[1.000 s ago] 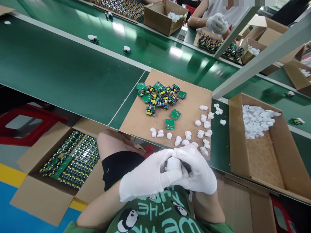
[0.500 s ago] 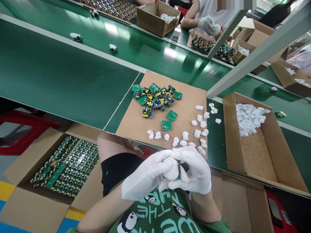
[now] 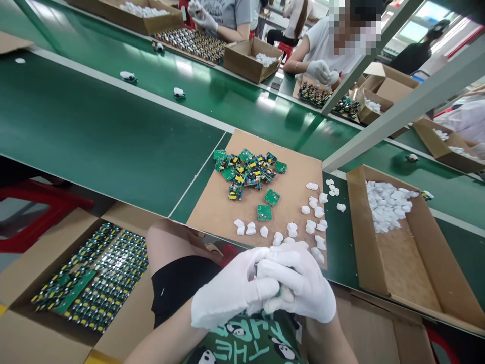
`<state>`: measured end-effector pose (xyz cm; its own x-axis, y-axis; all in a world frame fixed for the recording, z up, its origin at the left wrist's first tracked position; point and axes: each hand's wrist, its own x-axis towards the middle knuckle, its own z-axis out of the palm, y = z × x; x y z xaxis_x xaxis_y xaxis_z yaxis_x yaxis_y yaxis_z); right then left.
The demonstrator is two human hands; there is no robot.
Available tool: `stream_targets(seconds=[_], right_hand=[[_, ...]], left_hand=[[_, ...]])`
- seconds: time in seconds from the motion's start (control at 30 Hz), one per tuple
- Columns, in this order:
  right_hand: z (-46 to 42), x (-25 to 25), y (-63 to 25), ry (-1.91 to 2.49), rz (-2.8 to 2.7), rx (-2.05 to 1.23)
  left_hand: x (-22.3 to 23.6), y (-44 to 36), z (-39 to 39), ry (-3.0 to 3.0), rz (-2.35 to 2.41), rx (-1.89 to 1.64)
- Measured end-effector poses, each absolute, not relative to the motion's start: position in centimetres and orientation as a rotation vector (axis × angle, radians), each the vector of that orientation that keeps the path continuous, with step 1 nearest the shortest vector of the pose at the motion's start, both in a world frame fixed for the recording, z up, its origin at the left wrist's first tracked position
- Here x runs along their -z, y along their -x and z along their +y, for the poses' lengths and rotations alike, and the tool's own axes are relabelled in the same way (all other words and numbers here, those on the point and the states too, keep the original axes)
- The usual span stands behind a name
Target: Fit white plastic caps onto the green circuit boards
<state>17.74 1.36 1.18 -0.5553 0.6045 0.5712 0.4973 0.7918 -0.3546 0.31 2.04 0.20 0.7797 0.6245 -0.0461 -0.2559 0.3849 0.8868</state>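
Observation:
My left hand (image 3: pixel 237 285) and my right hand (image 3: pixel 299 283), both in white gloves, are closed together in front of my chest. Between them they grip a small circuit board (image 3: pixel 279 291); only a sliver of green shows, and the fingers hide the rest. Just beyond the hands, white pads (image 3: pixel 264 231) lie scattered along the near and right edges of a cardboard sheet (image 3: pixel 212 202). A heap of circuit boards (image 3: pixel 246 167) with yellow and black parts lies further back on it. Two boards (image 3: pixel 264 213) rest green side up, nearer to me.
To the right stands an open carton (image 3: pixel 413 263) with many white pads. Lower left, another carton (image 3: pixel 71 263) holds rows of boards. A green conveyor (image 3: pixel 212 103) carries a few boards. A grey post (image 3: pixel 379 121) rises at the right; gloved co-workers (image 3: pixel 322 71) sit opposite.
My fingers have folded over the circuit board, covering the white pad that showed on it before. My right fingers have moved left across it. The camera view has tilted up slightly.

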Motion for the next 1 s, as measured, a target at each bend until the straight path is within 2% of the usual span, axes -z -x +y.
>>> stream_targets(seconds=[0.23, 0.3, 0.4, 0.5, 0.6, 0.77, 0.87, 1.0], right_hand=[[5.8, -3.3, -19.0, 0.751, -2.417, -0.267], [10.0, -3.8, -20.5, 0.944, -2.404, -0.274], [18.2, -4.0, -22.6, 1.545, -2.239, -0.203], [25.1, -3.4, -24.2, 1.837, -1.971, -0.086], [28.2, -2.3, -25.5, 2.051, -1.875, -0.117], [26.6, -1.9, -28.2, 2.18, -1.883, -0.119], [22.4, -2.3, -29.8, 2.189, -1.911, -0.104], [15.8, -0.9, -30.3, 2.247, -2.031, -0.269]], left_hand=[[2.0, 0.7, 4.0, -0.901, 0.439, -0.696], [2.4, 1.3, 4.7, -0.817, 0.554, -0.772], [2.9, 2.5, 5.0, -0.833, 0.836, -0.924], [3.4, 3.4, 5.2, -1.131, 1.198, -1.022], [4.2, 3.6, 6.5, -1.39, 1.493, -1.076], [5.8, 2.7, 10.5, -1.635, 1.615, -1.146], [6.2, 1.9, 11.8, -1.721, 1.651, -1.085], [5.9, 1.6, 11.9, -1.673, 1.765, -1.048]])
